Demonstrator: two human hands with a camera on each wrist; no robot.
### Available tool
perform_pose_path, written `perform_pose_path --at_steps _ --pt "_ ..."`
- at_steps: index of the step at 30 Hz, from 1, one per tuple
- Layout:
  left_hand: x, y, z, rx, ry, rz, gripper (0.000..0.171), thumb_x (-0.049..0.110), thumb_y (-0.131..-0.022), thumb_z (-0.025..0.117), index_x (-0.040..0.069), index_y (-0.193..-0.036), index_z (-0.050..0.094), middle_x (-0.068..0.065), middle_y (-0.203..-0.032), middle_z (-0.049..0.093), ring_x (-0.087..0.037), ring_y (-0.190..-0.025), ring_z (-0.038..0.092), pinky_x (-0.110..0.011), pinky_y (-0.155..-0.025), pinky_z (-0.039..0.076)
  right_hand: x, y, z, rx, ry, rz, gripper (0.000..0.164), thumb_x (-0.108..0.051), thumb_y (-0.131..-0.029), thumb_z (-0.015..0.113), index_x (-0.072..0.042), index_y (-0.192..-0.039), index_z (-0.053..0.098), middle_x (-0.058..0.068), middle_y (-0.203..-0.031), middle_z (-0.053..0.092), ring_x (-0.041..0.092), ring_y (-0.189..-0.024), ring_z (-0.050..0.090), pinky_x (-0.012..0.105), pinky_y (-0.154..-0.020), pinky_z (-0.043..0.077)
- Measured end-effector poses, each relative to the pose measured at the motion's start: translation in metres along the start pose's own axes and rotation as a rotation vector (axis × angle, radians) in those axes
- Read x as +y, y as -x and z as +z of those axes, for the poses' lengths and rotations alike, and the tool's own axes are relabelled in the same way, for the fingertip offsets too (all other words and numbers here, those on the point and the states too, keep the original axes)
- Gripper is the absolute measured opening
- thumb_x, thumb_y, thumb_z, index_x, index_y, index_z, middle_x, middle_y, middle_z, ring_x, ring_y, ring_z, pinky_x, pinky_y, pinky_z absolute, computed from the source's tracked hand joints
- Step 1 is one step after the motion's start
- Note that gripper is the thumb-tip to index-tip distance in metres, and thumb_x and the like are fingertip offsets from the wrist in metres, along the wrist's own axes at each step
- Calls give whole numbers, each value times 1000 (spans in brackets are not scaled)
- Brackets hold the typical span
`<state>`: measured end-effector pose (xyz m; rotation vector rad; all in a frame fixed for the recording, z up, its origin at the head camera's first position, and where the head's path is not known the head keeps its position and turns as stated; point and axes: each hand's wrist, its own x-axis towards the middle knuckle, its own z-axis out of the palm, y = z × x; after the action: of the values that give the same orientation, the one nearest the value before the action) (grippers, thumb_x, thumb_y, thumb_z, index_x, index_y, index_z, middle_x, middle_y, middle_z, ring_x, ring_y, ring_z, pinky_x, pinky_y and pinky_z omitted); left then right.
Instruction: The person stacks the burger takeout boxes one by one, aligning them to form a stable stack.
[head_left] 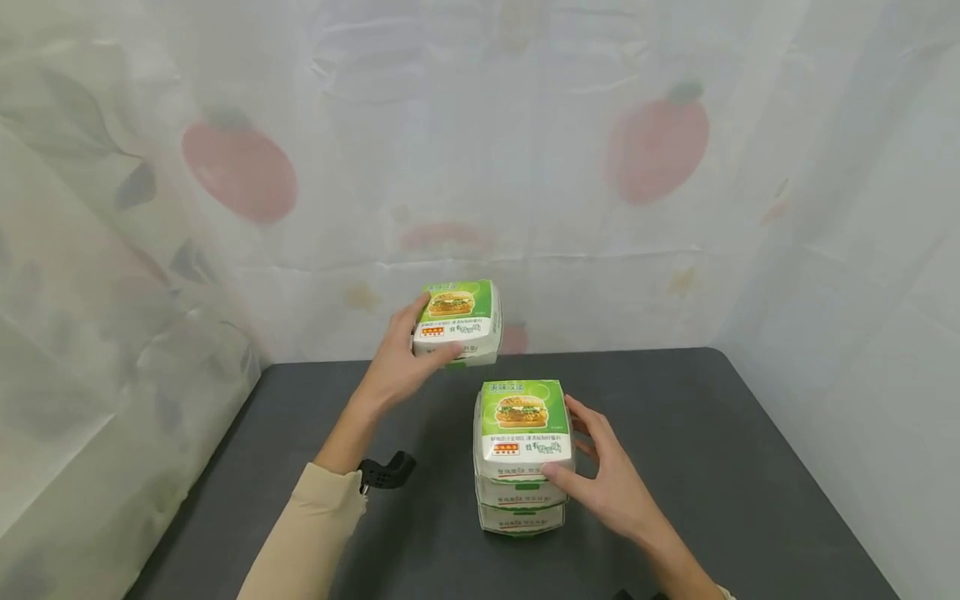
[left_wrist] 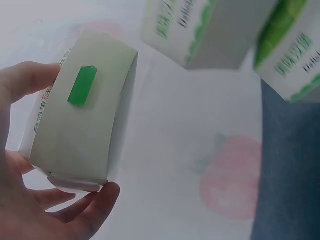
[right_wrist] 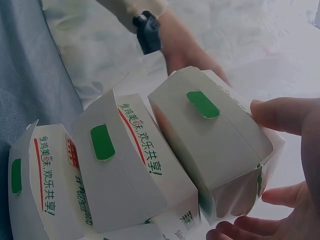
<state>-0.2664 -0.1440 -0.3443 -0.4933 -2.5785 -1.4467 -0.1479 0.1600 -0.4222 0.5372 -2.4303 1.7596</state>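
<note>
My left hand (head_left: 396, 360) grips a green and white burger box (head_left: 459, 310) by its sides, up in the air beyond the stack. In the left wrist view that burger box (left_wrist: 75, 120) shows a green tab on its closed front. Nearer to me stand several like boxes, piled one on another. My right hand (head_left: 609, 482) holds the top box (head_left: 522, 421) at its right side, thumb at the front corner. Under it sit the middle box (head_left: 520, 493) and the bottom box (head_left: 522, 520). In the right wrist view the top box (right_wrist: 210, 135) tilts against the middle one.
The dark table (head_left: 675, 417) carries the stack near its middle. A pale curtain (head_left: 465, 150) with printed fruit hangs behind it, and further hanging sheets close off the left and right sides. A black band (head_left: 387, 471) is on my left wrist.
</note>
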Motion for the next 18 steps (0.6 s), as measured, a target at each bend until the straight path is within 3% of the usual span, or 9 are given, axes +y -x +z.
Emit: perform_pose_path --at_steps 8,12,18 --pt "20 10 -4 -59 16 77 96 46 -90 76 27 -164 18 -7 -164 18 -27 -124 43 -51 -101 41 1 0 -1 -10 6 -13 82 -24 -95 75 -16 -161 27 8 -151 36 34 -138 40 60 -108 38" --pt "25 15 -4 -115 68 107 95 41 -91 77 26 -164 18 -5 -164 17 -25 -115 49 -46 -94 47 2 0 -1 -4 16 -9 82 -25 -95 75 -14 -161 28 8 -150 37 34 -137 41 60 -108 38" --pt "27 25 -3 -206 87 153 89 36 -93 76 31 -163 21 -5 -155 28 -23 -112 48 -39 -86 51 3 1 -3 0 19 -3 81 -24 -95 75 -16 -161 28 8 -151 37 33 -137 41 61 -107 38"
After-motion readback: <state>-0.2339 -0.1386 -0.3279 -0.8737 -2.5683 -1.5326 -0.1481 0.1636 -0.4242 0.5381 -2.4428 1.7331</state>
